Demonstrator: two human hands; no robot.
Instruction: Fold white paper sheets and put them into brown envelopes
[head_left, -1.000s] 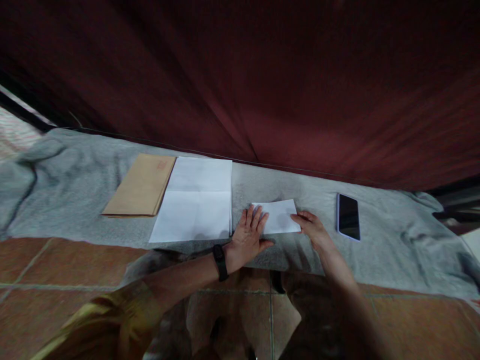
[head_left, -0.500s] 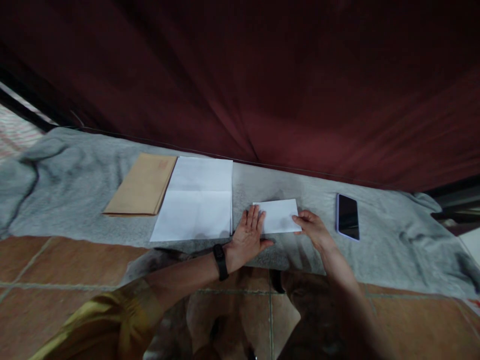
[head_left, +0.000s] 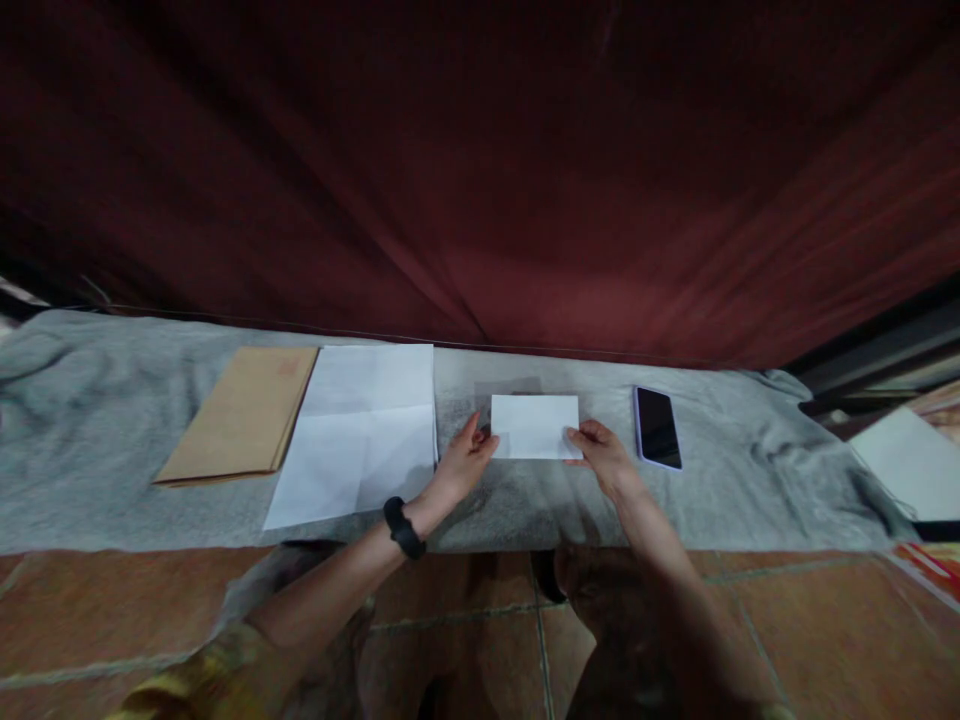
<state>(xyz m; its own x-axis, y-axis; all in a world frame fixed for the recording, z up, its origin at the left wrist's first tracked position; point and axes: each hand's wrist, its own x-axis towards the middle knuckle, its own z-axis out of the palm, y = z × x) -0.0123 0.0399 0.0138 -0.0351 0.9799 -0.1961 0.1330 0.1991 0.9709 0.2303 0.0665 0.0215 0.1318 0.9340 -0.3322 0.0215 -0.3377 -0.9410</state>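
Observation:
A folded sheet of white paper (head_left: 535, 426) is held level over the grey cloth, with a shadow behind it. My right hand (head_left: 604, 458) pinches its right end, thumb on top and fingers beneath. At the left end, my left hand (head_left: 466, 460) grips the lower corner between thumb and fingers; its fingertips are partly hidden. To the left lies a stack of white sheets (head_left: 360, 430) with crease lines across the top one. Beside that stack rest several brown envelopes (head_left: 238, 415).
A phone (head_left: 658, 428) in a purple case lies right of my right hand. The grey cloth (head_left: 750, 450) covers a long, narrow surface. Behind it hangs a dark red curtain (head_left: 480, 200). Tiled floor (head_left: 840, 620) shows below the front edge. A white flat object (head_left: 911, 460) stands far right.
My left hand has gone from lying flat on the folded paper to gripping its left end. The paper now appears raised off the cloth. The camera view has shifted slightly.

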